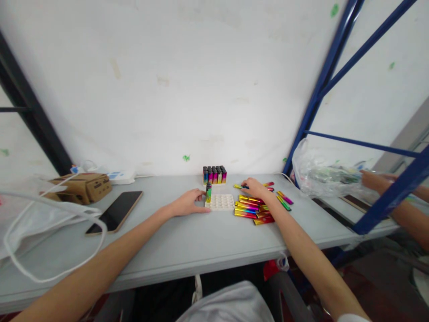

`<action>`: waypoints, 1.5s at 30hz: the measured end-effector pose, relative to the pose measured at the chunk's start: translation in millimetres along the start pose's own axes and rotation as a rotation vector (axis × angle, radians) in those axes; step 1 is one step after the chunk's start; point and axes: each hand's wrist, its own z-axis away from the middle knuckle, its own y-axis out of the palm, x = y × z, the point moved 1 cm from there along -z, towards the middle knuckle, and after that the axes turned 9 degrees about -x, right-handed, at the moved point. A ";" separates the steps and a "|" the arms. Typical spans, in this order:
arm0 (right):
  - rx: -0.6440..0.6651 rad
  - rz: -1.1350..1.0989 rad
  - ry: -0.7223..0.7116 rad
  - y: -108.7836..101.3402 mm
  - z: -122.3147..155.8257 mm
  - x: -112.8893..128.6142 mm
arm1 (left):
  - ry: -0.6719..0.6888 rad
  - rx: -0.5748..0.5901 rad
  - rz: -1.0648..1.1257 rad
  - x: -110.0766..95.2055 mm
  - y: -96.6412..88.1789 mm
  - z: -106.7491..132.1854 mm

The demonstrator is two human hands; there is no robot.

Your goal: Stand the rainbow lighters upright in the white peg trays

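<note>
A white tray with rows of slots (221, 202) lies mid-table. One rainbow-coloured lighter (208, 191) stands upright at its left edge. My left hand (189, 202) rests beside the tray's left side, fingers curled near that lighter; I cannot tell whether it grips it. My right hand (256, 188) reaches over a loose pile of rainbow lighters (252, 209) lying flat to the right of the tray, fingers closing on one at the pile's far end. A full block of upright lighters (214, 175) stands behind the tray near the wall.
A phone (115, 211) lies face up at the left, next to a cardboard box (85, 187) and a white bag with cords (33, 219). A blue rack frame (318, 98) rises at the right. Another person's hands (375, 181) work by a clear plastic bag (318, 174).
</note>
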 end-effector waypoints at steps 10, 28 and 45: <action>-0.291 -0.499 0.041 -5.2 -7.8 36.0 | 0.016 0.007 -0.012 0.7 1.0 -0.4; -0.184 -0.939 0.028 -3.0 8.8 114.2 | 0.038 -0.019 -0.013 3.4 2.4 1.7; -0.299 -0.658 0.012 -3.9 9.1 116.3 | 0.027 -0.013 -0.008 -0.1 2.2 1.1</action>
